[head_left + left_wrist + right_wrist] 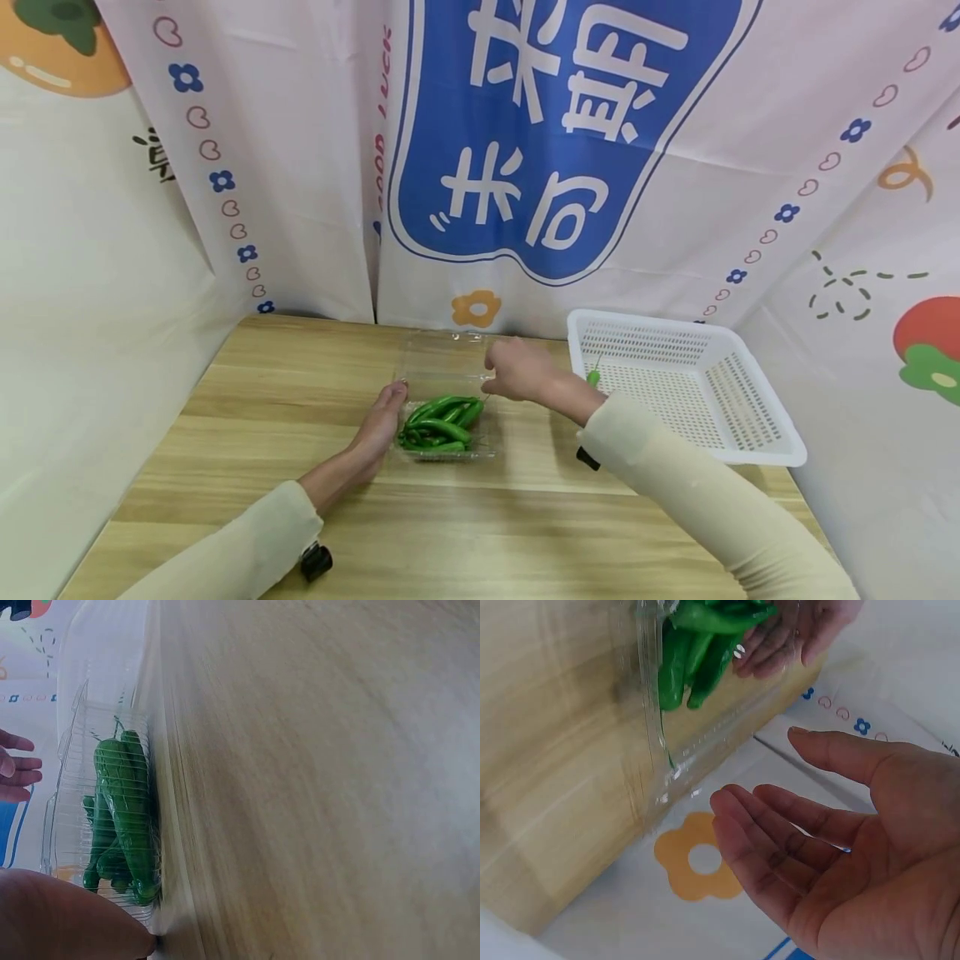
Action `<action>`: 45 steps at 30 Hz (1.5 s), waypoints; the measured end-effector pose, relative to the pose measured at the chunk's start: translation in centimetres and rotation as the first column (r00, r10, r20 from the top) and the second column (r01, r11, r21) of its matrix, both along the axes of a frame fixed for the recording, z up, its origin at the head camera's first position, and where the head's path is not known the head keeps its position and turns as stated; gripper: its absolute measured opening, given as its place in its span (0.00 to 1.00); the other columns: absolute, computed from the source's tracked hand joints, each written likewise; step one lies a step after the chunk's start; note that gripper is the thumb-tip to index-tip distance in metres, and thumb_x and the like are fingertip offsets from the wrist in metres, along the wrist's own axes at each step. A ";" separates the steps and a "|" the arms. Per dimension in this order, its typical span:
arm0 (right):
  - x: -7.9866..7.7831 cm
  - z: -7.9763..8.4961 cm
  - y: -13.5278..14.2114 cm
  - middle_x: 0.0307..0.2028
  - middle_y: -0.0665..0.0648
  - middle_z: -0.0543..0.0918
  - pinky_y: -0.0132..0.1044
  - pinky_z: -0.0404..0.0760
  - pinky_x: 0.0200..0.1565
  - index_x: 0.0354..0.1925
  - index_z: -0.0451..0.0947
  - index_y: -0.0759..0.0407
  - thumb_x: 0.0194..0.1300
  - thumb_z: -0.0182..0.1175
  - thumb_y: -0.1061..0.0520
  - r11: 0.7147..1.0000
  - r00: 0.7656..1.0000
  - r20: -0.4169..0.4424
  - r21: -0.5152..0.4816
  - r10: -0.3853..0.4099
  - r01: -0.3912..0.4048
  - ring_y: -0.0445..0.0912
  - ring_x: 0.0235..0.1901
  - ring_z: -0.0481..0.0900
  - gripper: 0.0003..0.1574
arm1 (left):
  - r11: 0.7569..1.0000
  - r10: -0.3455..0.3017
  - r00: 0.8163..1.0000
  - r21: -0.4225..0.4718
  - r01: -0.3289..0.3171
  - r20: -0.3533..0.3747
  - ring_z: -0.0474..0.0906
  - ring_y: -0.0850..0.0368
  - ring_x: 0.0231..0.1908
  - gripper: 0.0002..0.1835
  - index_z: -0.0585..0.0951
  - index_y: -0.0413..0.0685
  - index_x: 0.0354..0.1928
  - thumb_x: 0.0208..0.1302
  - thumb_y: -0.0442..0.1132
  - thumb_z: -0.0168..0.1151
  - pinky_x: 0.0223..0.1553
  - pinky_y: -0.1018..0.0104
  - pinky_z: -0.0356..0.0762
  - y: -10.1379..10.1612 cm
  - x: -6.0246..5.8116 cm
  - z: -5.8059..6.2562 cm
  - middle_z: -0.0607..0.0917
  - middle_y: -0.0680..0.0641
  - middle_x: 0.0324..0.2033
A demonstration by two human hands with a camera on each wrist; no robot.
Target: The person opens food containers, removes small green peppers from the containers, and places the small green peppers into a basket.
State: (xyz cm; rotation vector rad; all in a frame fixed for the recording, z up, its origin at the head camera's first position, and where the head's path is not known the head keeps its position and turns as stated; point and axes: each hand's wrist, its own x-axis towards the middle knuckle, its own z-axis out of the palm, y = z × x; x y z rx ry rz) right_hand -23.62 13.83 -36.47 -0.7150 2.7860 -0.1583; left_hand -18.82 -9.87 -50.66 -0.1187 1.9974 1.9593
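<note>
Gap between box (pixel 486 438) and basket (pixel 675 400) edges

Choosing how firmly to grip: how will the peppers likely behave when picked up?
The peppers look glossy, so they may slip when pinched. Their curved, tapered shapes suggest they would rock rather than roll far. They lie piled together in the box, so lifting one could shift its neighbours.

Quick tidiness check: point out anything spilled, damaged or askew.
Nothing appears spilled or damaged among the slender green peppers; the white printed fabric backdrop behind seems turned sideways: its red "GOOD LUCK" lettering runs vertically.
</note>
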 end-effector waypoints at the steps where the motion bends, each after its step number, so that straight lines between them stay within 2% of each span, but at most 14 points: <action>1: 0.2 -0.3 -0.2 0.50 0.59 0.91 0.50 0.87 0.55 0.49 0.89 0.62 0.68 0.73 0.50 1.000 1.000 -0.001 -0.004 0.014 -0.014 0.55 0.50 0.88 0.18 | 1.000 0.001 1.000 0.001 -0.001 -0.001 0.31 0.37 0.83 0.33 0.46 0.42 0.85 0.89 0.52 0.29 0.82 0.38 0.31 0.0 0.0 0.0 0.44 0.37 0.85; 6: 1.1 -1.4 -1.2 0.48 0.60 0.91 0.49 0.88 0.52 0.52 0.88 0.63 0.68 0.74 0.52 0.998 0.998 -0.018 -0.035 0.060 -0.061 0.53 0.48 0.88 0.20 | 1.000 -0.001 1.000 0.007 0.001 -0.006 0.32 0.37 0.84 0.33 0.46 0.41 0.85 0.89 0.52 0.29 0.82 0.39 0.32 0.1 0.0 0.0 0.45 0.37 0.85; 12: 1.9 -2.7 -2.1 0.43 0.57 0.91 0.47 0.90 0.46 0.53 0.88 0.62 0.69 0.73 0.52 0.997 0.998 -0.001 -0.053 0.064 -0.064 0.49 0.41 0.89 0.19 | 1.000 -0.008 1.000 0.006 0.008 -0.009 0.32 0.38 0.84 0.33 0.46 0.42 0.85 0.89 0.52 0.28 0.82 0.39 0.32 0.0 0.0 -0.1 0.45 0.37 0.84; 16: 2.1 -3.6 -2.6 0.36 0.52 0.90 0.41 0.89 0.37 0.40 0.89 0.58 0.68 0.74 0.52 0.994 0.995 -0.016 -0.052 0.097 -0.097 0.43 0.32 0.85 0.10 | 1.000 -0.002 1.000 0.004 0.002 -0.008 0.32 0.37 0.84 0.33 0.47 0.42 0.84 0.89 0.51 0.29 0.82 0.39 0.32 0.1 0.0 -0.1 0.46 0.36 0.84; 19: 2.1 -4.3 -3.0 0.32 0.49 0.89 0.37 0.84 0.30 0.32 0.86 0.54 0.67 0.74 0.52 0.993 0.994 -0.014 -0.054 0.107 -0.107 0.41 0.28 0.81 0.09 | 1.000 -0.001 1.000 -0.001 0.001 -0.002 0.32 0.37 0.84 0.33 0.47 0.42 0.85 0.89 0.52 0.29 0.82 0.39 0.32 0.1 -0.1 -0.1 0.46 0.36 0.84; 21: 2.2 -4.6 -3.2 0.32 0.49 0.88 0.37 0.83 0.30 0.34 0.87 0.55 0.68 0.74 0.52 0.993 0.995 0.003 -0.059 0.102 -0.101 0.41 0.29 0.81 0.09 | 1.000 -0.002 1.000 0.000 0.002 0.001 0.32 0.38 0.84 0.33 0.47 0.42 0.85 0.89 0.52 0.29 0.82 0.39 0.32 0.1 -0.2 -0.1 0.45 0.37 0.85; 25: 2.4 -5.4 -3.6 0.40 0.51 0.91 0.38 0.87 0.35 0.41 0.90 0.56 0.68 0.74 0.50 0.994 0.995 0.007 -0.042 0.098 -0.098 0.43 0.35 0.87 0.11 | 1.000 -0.007 1.000 0.007 0.007 -0.001 0.30 0.38 0.84 0.34 0.47 0.42 0.85 0.89 0.53 0.29 0.82 0.38 0.31 0.1 -0.2 0.0 0.44 0.38 0.85; 28: 2.6 -6.0 -3.8 0.39 0.51 0.91 0.38 0.87 0.34 0.40 0.90 0.55 0.67 0.75 0.49 0.994 0.995 -0.006 -0.031 0.103 -0.104 0.43 0.35 0.87 0.11 | 1.000 -0.010 1.000 0.010 0.010 -0.002 0.30 0.38 0.84 0.34 0.47 0.42 0.84 0.89 0.54 0.30 0.82 0.38 0.31 0.1 -0.2 0.0 0.44 0.38 0.85; 30: 2.6 -6.4 -4.0 0.31 0.48 0.88 0.35 0.82 0.28 0.32 0.87 0.53 0.67 0.75 0.49 0.994 0.995 -0.011 -0.031 0.101 -0.101 0.40 0.29 0.82 0.12 | 1.000 -0.014 1.000 0.010 0.014 -0.002 0.30 0.38 0.84 0.34 0.47 0.42 0.84 0.89 0.54 0.29 0.82 0.37 0.31 0.0 -0.3 -0.1 0.43 0.38 0.85; 32: 2.7 -6.8 -4.0 0.22 0.46 0.79 0.33 0.74 0.22 0.23 0.79 0.51 0.67 0.75 0.50 0.995 0.996 -0.010 -0.041 0.089 -0.089 0.39 0.22 0.73 0.19 | 1.000 -0.013 1.000 0.002 0.013 0.002 0.29 0.38 0.84 0.34 0.47 0.43 0.85 0.88 0.55 0.29 0.82 0.37 0.31 0.1 -0.3 -0.1 0.44 0.38 0.85; 36: 2.7 -7.4 -4.1 0.17 0.45 0.63 0.32 0.61 0.18 0.16 0.65 0.48 0.67 0.75 0.51 0.996 0.997 -0.009 -0.061 0.071 -0.072 0.39 0.18 0.60 0.31 | 1.000 -0.009 1.000 -0.009 0.009 0.012 0.29 0.37 0.83 0.34 0.47 0.44 0.85 0.88 0.55 0.29 0.81 0.36 0.30 0.1 -0.3 0.1 0.44 0.38 0.85; 41: 2.6 -8.0 -4.2 0.17 0.45 0.62 0.31 0.61 0.18 0.15 0.62 0.48 0.67 0.74 0.52 0.995 0.997 -0.009 -0.067 0.074 -0.075 0.39 0.18 0.59 0.34 | 1.000 0.002 1.000 -0.006 -0.002 0.006 0.30 0.37 0.83 0.34 0.48 0.43 0.84 0.88 0.55 0.30 0.82 0.37 0.30 0.2 -0.3 0.0 0.45 0.38 0.85; 45: 2.5 -8.4 -4.3 0.18 0.45 0.64 0.33 0.65 0.19 0.15 0.61 0.47 0.65 0.74 0.52 0.995 0.996 -0.036 -0.047 0.083 -0.085 0.40 0.20 0.64 0.34 | 1.000 0.005 1.000 -0.007 -0.005 0.001 0.30 0.37 0.83 0.34 0.48 0.42 0.84 0.88 0.55 0.30 0.82 0.37 0.30 0.2 -0.3 0.0 0.44 0.38 0.85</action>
